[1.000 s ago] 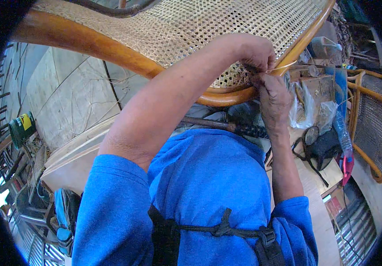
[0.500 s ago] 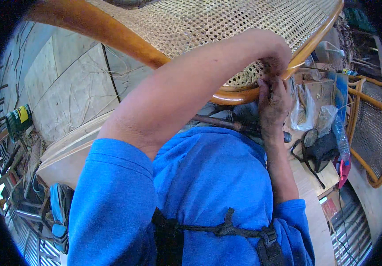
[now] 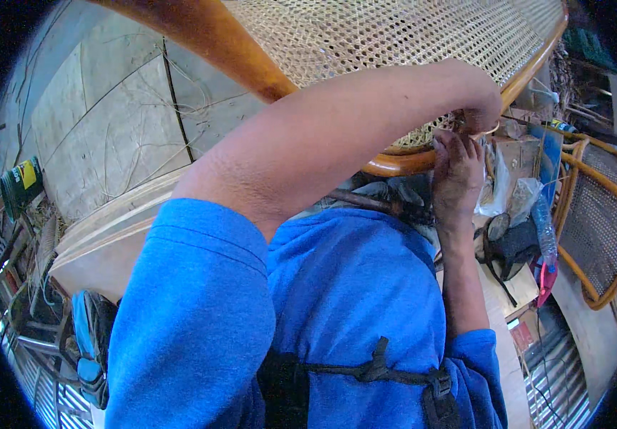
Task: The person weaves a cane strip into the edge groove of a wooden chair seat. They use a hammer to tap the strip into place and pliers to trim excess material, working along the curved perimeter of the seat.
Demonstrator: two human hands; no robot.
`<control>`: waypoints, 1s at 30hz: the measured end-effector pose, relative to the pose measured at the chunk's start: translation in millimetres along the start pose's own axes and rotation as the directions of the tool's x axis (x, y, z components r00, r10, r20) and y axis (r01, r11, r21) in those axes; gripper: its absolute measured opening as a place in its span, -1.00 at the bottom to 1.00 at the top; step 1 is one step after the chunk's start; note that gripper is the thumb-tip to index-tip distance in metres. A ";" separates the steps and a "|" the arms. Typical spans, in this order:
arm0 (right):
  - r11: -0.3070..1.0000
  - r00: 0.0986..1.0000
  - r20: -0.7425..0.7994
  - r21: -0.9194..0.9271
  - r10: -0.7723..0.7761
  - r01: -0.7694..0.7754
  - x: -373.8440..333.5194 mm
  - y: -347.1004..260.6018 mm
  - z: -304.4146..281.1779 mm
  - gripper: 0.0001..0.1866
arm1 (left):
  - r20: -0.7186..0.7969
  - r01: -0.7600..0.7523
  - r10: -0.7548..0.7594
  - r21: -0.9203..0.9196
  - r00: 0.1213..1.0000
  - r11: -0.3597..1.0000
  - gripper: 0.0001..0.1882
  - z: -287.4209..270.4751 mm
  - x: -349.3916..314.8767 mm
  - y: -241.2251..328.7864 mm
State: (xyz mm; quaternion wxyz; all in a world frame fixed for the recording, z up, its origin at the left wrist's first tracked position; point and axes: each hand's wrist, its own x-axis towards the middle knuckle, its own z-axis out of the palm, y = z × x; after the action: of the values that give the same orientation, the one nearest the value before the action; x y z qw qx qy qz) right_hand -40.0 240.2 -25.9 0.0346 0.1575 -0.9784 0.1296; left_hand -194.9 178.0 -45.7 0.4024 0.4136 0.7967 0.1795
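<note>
A rattan seat frame with a glossy orange-brown rim (image 3: 401, 164) holds a woven cane panel (image 3: 394, 43) with open holes. My left arm reaches across from the left, and my left hand (image 3: 481, 118) bends down over the panel's near right corner, its fingers hidden behind the wrist. Just below, my right hand (image 3: 457, 175) is at the rim with bent fingers pointing up, close to the left hand. A thin pale strand (image 3: 493, 131) curves out beside the fingertips. What the right fingers grip is covered.
Right of me, a bench holds a plastic bag (image 3: 526, 193), a black pouch (image 3: 512, 247) and a clear bottle (image 3: 546, 222). Another rattan piece with a woven panel (image 3: 598, 214) stands beyond. At left are grey boards (image 3: 108, 129), a green can (image 3: 21, 187) and a blue-black bag (image 3: 92, 350).
The seat frame and both my hands sit slightly further right in the view. The left hand has shifted a little outward, and the right fingers look less tightly bunched.
</note>
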 end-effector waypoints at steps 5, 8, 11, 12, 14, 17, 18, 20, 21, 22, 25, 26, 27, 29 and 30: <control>0.918 0.992 -0.112 0.397 0.063 -0.013 -4.4 9.7 10.6 -0.85 | -0.034 0.028 -0.027 0.024 0.999 0.999 -0.62 -3.7 -3.7 7.1; 0.991 0.991 0.031 -0.037 -0.130 0.131 2.8 8.6 -2.3 -0.84 | -0.020 0.048 -0.049 -0.030 0.999 0.998 -0.61 -4.1 -1.0 2.5; 0.993 0.993 0.029 0.013 -0.117 0.117 2.8 13.4 -2.9 -0.85 | -0.051 0.030 -0.031 -0.032 0.998 0.999 -0.62 -6.8 -10.7 6.7; 0.991 0.991 0.024 -0.018 -0.131 0.131 2.3 14.0 -1.9 -0.85 | -0.060 0.024 -0.026 -0.021 0.998 0.999 -0.63 -6.1 -12.9 6.2; 0.984 0.988 0.017 -0.082 -0.157 0.158 0.9 15.3 0.1 -0.86 | -0.078 0.012 -0.012 0.001 0.997 1.000 -0.63 -5.5 -16.4 5.9; 0.991 0.991 0.035 -0.043 -0.126 0.128 -2.5 16.3 1.6 -0.81 | -0.035 0.000 0.000 0.004 0.999 1.000 -0.63 -5.8 -10.9 4.1; 0.992 0.993 0.028 -0.042 -0.117 0.118 -3.1 16.2 1.9 -0.81 | -0.045 -0.010 0.009 -0.009 0.999 1.000 -0.64 -5.7 -12.6 4.6; 0.994 0.995 0.014 -0.038 -0.097 0.098 -3.9 15.5 2.5 -0.81 | -0.066 -0.029 0.026 -0.034 0.997 0.999 -0.65 -5.0 -16.3 5.4; 0.992 0.994 0.002 -0.062 -0.112 0.112 -3.4 15.1 2.9 -0.82 | -0.061 -0.013 0.011 -0.039 0.998 0.999 -0.64 -4.2 -13.0 4.2; 0.988 0.992 -0.009 -0.086 -0.127 0.125 -2.4 14.9 2.9 -0.84 | -0.055 0.002 -0.005 -0.043 0.998 0.999 -0.62 -3.5 -9.7 3.2; 0.987 0.988 -0.025 -0.064 -0.152 0.150 -1.5 15.6 2.7 -0.85 | -0.074 -0.017 0.009 -0.108 0.997 0.994 -0.65 -0.5 -5.2 -0.8; 0.987 0.987 -0.027 -0.041 -0.157 0.156 -1.6 15.6 3.0 -0.85 | -0.087 -0.034 0.022 -0.138 0.996 0.990 -0.68 0.6 -4.6 -2.0; 0.989 0.989 -0.029 -0.040 -0.144 0.142 -2.2 15.6 3.4 -0.84 | -0.090 -0.035 0.025 -0.117 0.996 0.993 -0.68 -0.3 -9.7 -0.5; 0.993 0.993 -0.033 -0.038 -0.116 0.115 -3.4 15.4 4.2 -0.84 | -0.094 -0.036 0.029 -0.075 0.995 0.997 -0.68 -2.6 -19.9 3.0; 0.991 0.991 -0.042 -0.035 -0.128 0.126 -3.7 15.5 5.2 -0.83 | -0.100 -0.042 0.035 -0.067 0.994 0.997 -0.68 -2.2 -20.8 2.5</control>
State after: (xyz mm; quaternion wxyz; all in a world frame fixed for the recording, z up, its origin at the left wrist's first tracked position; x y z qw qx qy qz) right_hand -41.6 254.1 -35.1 0.0670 0.2159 -0.9673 0.1147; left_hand -188.5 162.9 -32.5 0.3729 0.4055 0.8009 0.2348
